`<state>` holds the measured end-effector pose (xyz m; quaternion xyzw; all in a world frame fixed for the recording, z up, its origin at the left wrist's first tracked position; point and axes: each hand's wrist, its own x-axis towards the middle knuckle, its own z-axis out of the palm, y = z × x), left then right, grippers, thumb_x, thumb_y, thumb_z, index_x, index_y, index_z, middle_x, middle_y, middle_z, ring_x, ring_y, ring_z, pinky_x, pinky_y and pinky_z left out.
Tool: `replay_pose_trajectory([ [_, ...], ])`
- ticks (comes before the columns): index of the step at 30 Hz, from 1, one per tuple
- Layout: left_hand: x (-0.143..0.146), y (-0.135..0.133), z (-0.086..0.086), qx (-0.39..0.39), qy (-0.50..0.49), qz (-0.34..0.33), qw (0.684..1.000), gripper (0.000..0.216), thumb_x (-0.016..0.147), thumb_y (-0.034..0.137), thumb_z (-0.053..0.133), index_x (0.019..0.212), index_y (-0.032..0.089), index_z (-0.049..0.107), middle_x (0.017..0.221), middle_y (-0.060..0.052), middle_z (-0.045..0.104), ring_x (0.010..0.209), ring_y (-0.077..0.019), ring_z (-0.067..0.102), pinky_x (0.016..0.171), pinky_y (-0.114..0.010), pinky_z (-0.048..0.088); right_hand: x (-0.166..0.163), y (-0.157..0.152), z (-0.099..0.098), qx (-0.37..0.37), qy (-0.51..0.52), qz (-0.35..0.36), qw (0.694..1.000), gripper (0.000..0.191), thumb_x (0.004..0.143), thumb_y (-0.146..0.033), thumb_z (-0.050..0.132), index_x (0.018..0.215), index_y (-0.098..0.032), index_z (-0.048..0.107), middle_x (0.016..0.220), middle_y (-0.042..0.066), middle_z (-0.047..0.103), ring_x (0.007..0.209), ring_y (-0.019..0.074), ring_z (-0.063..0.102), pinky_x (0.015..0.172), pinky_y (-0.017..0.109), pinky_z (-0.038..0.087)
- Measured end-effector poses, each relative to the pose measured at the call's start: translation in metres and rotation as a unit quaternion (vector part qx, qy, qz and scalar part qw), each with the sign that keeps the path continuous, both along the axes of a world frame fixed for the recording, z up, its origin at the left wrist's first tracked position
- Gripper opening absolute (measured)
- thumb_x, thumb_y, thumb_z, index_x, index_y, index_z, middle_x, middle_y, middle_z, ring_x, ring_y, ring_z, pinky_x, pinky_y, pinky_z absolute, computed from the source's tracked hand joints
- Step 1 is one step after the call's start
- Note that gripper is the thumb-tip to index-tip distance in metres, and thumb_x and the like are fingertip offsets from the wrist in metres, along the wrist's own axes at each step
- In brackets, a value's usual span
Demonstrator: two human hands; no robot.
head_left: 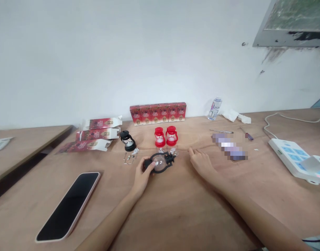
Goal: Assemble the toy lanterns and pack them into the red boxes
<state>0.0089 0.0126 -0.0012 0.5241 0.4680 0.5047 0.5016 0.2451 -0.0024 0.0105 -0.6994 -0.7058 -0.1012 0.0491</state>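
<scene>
Head view — black lantern juts sideways, rightward from gripping left fingers.

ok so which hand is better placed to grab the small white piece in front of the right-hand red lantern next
Right, probably: your right hand looks empty and is near that piece, while your left hand grips a black lantern.
</scene>
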Motion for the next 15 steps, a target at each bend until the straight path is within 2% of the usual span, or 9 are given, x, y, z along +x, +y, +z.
replay_pose_trajectory([
  [2,0.0,0.0,0.0,-0.001,-0.002,-0.002,1.0,0.034,0.069,0.043,0.064,0.088,0.017,0.053,0.075,0.002,0.052,0.059,-0.0097,0.048,0.045,-0.018,0.044,0.001,0.0,-0.001,0.03,0.01,0.003,0.999,0.032,0.081,-0.001,0.038,0.105,-0.011,0.058,0.091,0.016,0.066,0.09,0.0258,0.062,0.07,0.031,0.046],
  [4,0.001,0.0,0.001,-0.004,-0.004,-0.002,1.0,0.034,0.068,0.043,0.064,0.088,0.017,0.053,0.075,0.002,0.052,0.06,-0.0101,0.048,0.046,-0.018,0.044,0.002,0.001,-0.001,0.101,0.063,0.013,0.993,0.034,0.083,-0.005,0.037,0.112,-0.008,0.056,0.094,0.017,0.065,0.091,0.0259,0.06,0.07,0.032,0.047],
  [6,0.001,-0.001,0.002,-0.007,-0.009,0.001,1.0,0.034,0.068,0.043,0.064,0.087,0.017,0.053,0.074,0.002,0.051,0.061,-0.0104,0.048,0.046,-0.018,0.044,0.003,0.001,-0.001,0.181,0.172,0.04,0.968,0.034,0.086,-0.011,0.037,0.115,-0.009,0.055,0.095,0.015,0.063,0.085,0.0234,0.06,0.069,0.032,0.047],
  [8,0.002,-0.002,0.004,-0.011,-0.015,0.004,1.0,0.034,0.067,0.043,0.065,0.087,0.017,0.053,0.074,0.002,0.051,0.061,-0.0107,0.048,0.046,-0.018,0.044,0.002,0.001,-0.001,0.213,0.308,0.073,0.924,0.03,0.089,-0.02,0.037,0.111,-0.014,0.058,0.093,0.011,0.062,0.078,0.0195,0.059,0.068,0.03,0.047],
  [10,0.002,-0.003,0.005,-0.015,-0.021,0.005,1.0,0.034,0.067,0.043,0.065,0.086,0.017,0.054,0.074,0.002,0.052,0.062,-0.0112,0.049,0.046,-0.018,0.044,-0.001,0.002,-0.002,0.195,0.448,0.092,0.868,0.026,0.09,-0.03,0.041,0.101,-0.019,0.062,0.088,0.007,0.061,0.074,0.0167,0.057,0.066,0.028,0.046],
  [13,0.002,-0.003,0.006,-0.024,-0.031,0.011,0.999,0.034,0.065,0.044,0.066,0.084,0.018,0.054,0.074,0.002,0.053,0.063,-0.0122,0.05,0.046,-0.019,0.045,-0.01,0.003,-0.007,0.112,0.662,0.09,0.735,0.026,0.084,-0.044,0.051,0.084,-0.019,0.061,0.073,0.001,0.06,0.059,0.0127,0.053,0.057,0.026,0.044],
  [15,0.002,-0.003,0.006,-0.028,-0.039,0.017,0.999,0.035,0.064,0.044,0.067,0.084,0.018,0.055,0.074,0.001,0.053,0.064,-0.0127,0.051,0.046,-0.019,0.045,-0.018,0.002,-0.011,0.057,0.748,0.09,0.655,0.031,0.079,-0.049,0.057,0.08,-0.019,0.06,0.064,-0.001,0.058,0.052,0.0109,0.05,0.051,0.025,0.042],
])
